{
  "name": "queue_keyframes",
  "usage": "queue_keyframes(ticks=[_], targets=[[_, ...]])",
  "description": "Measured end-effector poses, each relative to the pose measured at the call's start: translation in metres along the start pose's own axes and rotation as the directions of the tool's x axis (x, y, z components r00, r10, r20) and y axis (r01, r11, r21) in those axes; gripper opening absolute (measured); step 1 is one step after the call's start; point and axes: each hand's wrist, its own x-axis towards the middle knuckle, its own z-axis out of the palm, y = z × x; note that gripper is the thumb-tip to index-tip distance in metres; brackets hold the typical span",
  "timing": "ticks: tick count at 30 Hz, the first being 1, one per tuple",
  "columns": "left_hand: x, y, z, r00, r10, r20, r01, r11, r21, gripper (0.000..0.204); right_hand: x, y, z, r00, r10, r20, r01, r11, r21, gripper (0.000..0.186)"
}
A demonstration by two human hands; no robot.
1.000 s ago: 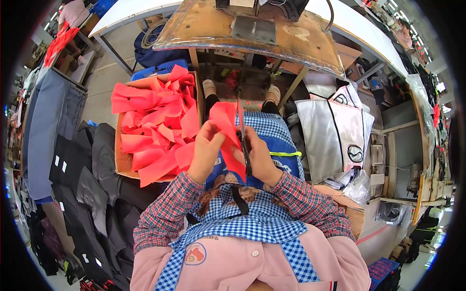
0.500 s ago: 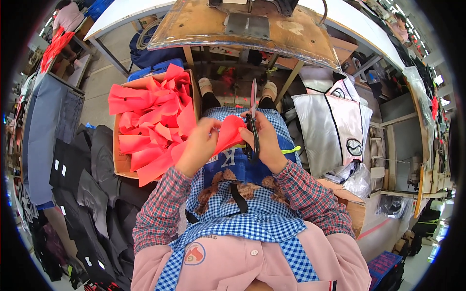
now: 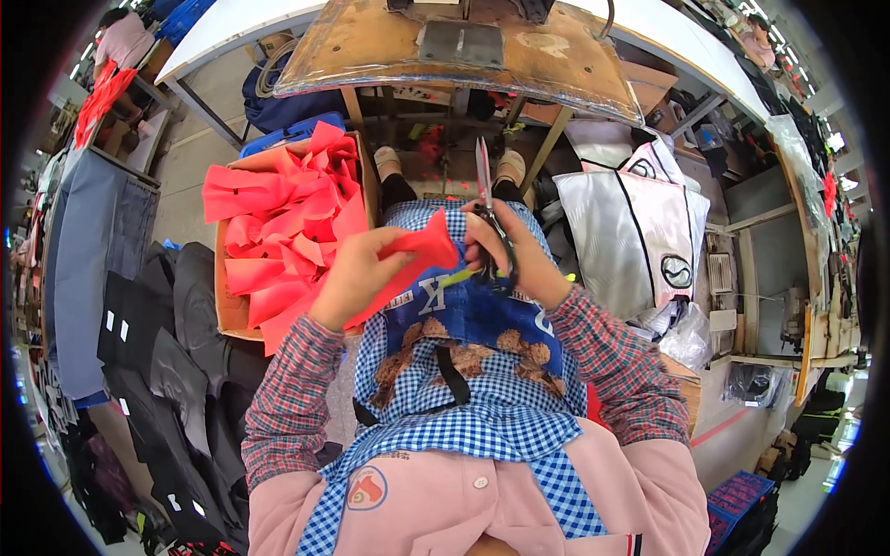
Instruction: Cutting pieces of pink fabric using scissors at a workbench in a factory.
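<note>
Workshop Floor: A Red Fabric Piece Was Held Near Scissors

In the workshop, on a grey floor (image 3: 197, 139), there stood an open cardboard box (image 3: 222, 301), filled above its rim with red fabric pieces (image 3: 292, 218). Beyond the box and to its right was a worn wooden worktable (image 3: 371, 56). Directly behind the box was a blue plastic bin (image 3: 289, 135); on its left and nearer side lay black cut pieces (image 3: 167, 371). Well to the right of the box were silvery-white bags (image 3: 607, 236) with black edging.

The person's left hand (image 3: 357, 273) was just to the right of the box, its thumb and fingers clamped on one red fabric piece (image 3: 426, 248), which was above the lap and trailed under this hand toward the box. Farther right from the box, the right hand (image 3: 522, 259) had its fingers curled around the black handles of the scissors (image 3: 484, 176). The blades pointed away from the person, near the red piece's end; whether the right fingertips touched the fabric, I could not tell. Beneath both hands was a blue checked apron (image 3: 501, 422).
</note>
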Motion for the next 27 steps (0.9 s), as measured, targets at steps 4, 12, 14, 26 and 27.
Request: queue_keyframes(ticks=[4,12,14,26,27], targets=[[0.004,-0.004,-0.027,0.969,-0.110,0.223,0.179,0.930,-0.320,0.025,-0.006,-0.028,-0.033,0.931,-0.280,0.234,0.362,0.630,-0.687,0.048],[0.007,0.000,-0.028,0.915,-0.126,0.384,0.278,0.885,-0.373,0.026,0.005,-0.071,-0.044,0.796,-0.151,0.586,0.603,0.131,-0.787,0.062],[0.007,0.000,-0.028,0.910,-0.115,0.398,0.266,0.899,-0.347,0.027,0.008,-0.075,-0.042,0.773,-0.128,0.621,0.634,0.126,-0.763,0.060],[0.006,0.002,-0.034,0.914,-0.100,0.394,0.228,0.928,-0.294,0.028,0.016,-0.077,-0.035,0.758,0.059,0.649,0.630,0.190,-0.753,0.058],[0.005,0.002,-0.034,0.914,-0.100,0.392,0.228,0.928,-0.295,0.028,0.017,-0.075,-0.035,0.741,0.029,0.671,0.649,0.225,-0.726,0.057]])
